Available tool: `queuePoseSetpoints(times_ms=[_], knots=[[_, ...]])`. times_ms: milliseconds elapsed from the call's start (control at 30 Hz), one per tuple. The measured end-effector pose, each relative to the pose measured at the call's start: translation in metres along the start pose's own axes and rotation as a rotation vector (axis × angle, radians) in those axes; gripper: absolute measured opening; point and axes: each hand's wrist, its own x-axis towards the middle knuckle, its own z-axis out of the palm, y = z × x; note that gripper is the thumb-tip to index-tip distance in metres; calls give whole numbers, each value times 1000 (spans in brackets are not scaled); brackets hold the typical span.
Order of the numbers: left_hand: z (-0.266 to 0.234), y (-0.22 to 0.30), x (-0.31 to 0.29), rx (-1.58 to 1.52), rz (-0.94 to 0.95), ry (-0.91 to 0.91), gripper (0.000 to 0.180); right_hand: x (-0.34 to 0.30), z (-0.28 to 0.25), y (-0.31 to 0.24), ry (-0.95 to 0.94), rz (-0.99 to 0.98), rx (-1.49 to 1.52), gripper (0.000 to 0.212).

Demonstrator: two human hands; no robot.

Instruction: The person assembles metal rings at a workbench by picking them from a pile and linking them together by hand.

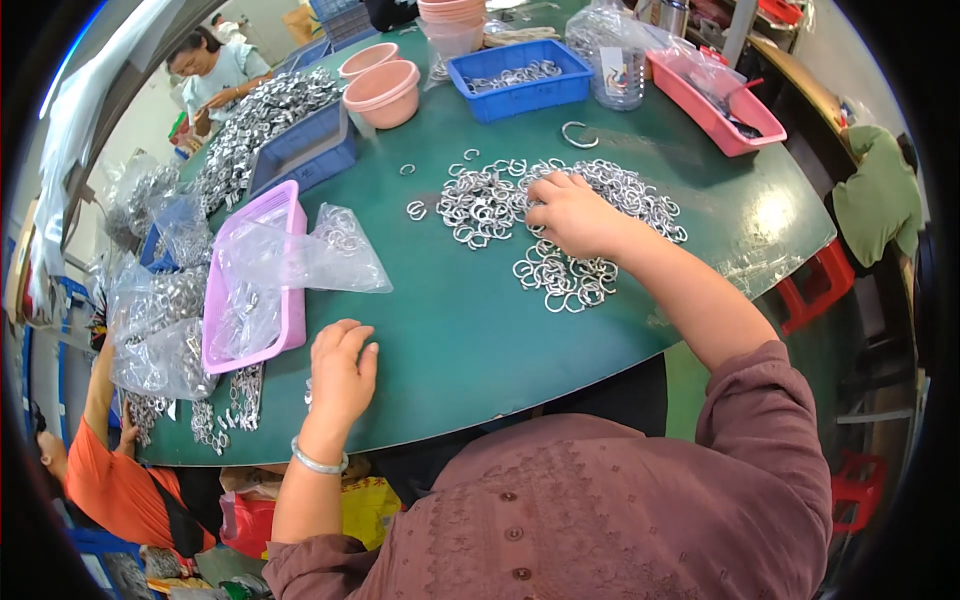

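Observation:
Silver-coloured open metal rings point(480, 205) lie in a spread pile on the green table point(430, 350). My right hand point(575, 218) is in the middle of this pile, fingers bent down and closed on rings; how many is hidden. A looser group of rings point(566, 280) lies just below that hand. My left hand point(343, 372), a bangle on its wrist, is held low over the table's near edge. Its fingers are loosely bent with the thumb apart, and I see nothing between them. A small shiny piece shows beside its palm.
Left of my hands stands a pink-purple basket point(296, 300) with clear plastic bags point(350, 255). Farther back are blue trays point(520, 82), pink tubs point(384, 95), a red tray point(720, 105), a clear jar point(618, 80) and a heap of metal parts point(265, 125). Other people are around the table.

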Motion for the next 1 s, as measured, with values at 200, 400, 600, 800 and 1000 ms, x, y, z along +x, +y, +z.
queuePoseSetpoints(times_ms=[200,400,600,800,1000], knots=[[22,46,29,-140,93,-72,20,-10,-9,0,-15,-33,78,10],[52,71,66,-220,78,-135,19,13,6,-1,79,11,77,22],[69,68,111,-215,-97,-97,19,44,21,-15,65,-53,-2,28],[87,73,145,-109,-147,-116,22,31,17,-9,23,-59,63,24],[104,83,158,-26,-247,-200,31,16,16,-2,106,-96,84,19]])
